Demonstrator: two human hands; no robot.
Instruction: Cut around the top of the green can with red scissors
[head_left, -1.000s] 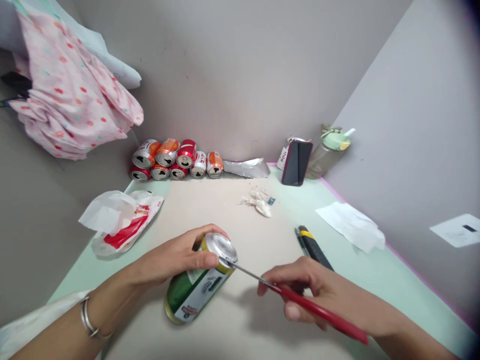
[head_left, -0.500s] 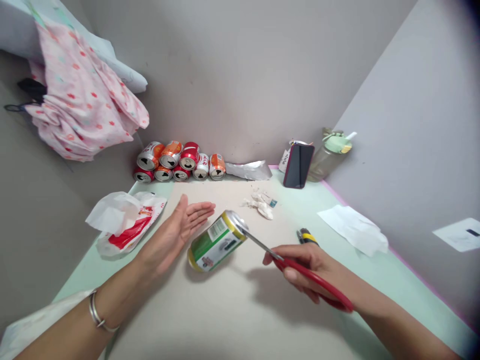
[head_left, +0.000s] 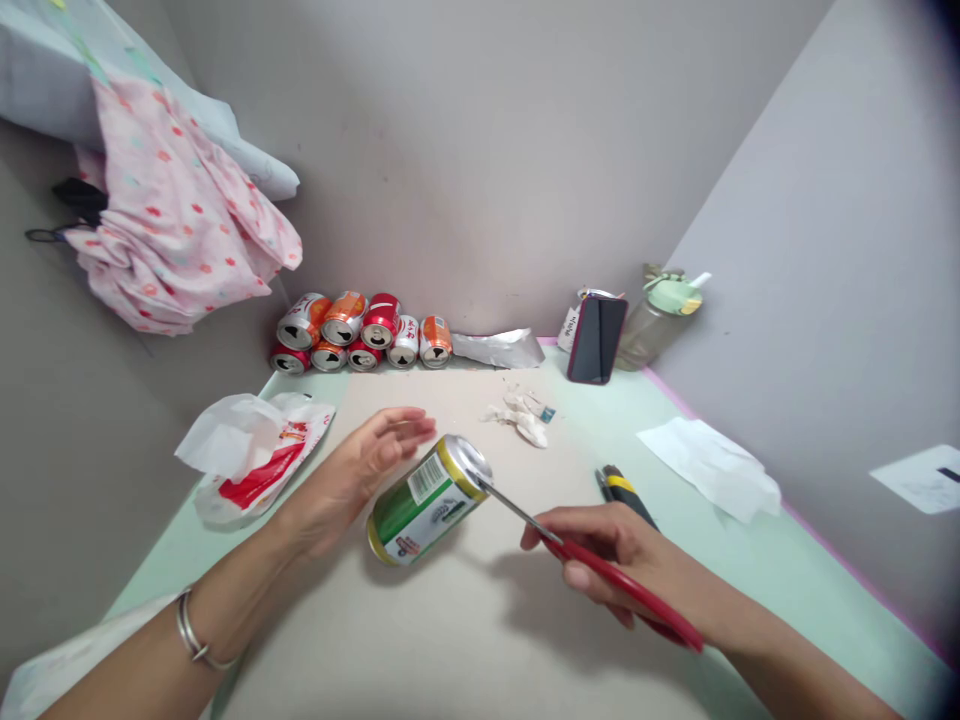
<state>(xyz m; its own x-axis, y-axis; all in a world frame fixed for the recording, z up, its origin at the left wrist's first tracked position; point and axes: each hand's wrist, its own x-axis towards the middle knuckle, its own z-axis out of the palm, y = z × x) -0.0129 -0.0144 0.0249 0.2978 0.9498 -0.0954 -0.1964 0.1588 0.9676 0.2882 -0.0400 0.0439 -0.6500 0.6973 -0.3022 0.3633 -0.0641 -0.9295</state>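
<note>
A green, white and yellow drink can [head_left: 424,505] tilts in the middle of the table, its silver top facing up and right. My right hand [head_left: 611,555] is closed around the red handles of a pair of scissors [head_left: 622,580]. The blade tip meets the can's top near its rim. My left hand [head_left: 371,465] is just left of and behind the can, fingers loosely curved and apart. It seems to grip nothing; whether it touches the can's side I cannot tell.
Stacked soda cans [head_left: 345,330] and a cut metal sheet [head_left: 501,348] line the back wall. Crumpled tissue [head_left: 525,420], a black-and-yellow cutter [head_left: 624,490], white paper [head_left: 709,465], a phone [head_left: 598,340], a bottle [head_left: 656,320] and a plastic bag [head_left: 259,465] surround the work area.
My left hand's thumb has come down and its fingers have curled in toward the can. The can has turned slightly, with the scissors still at its top.
</note>
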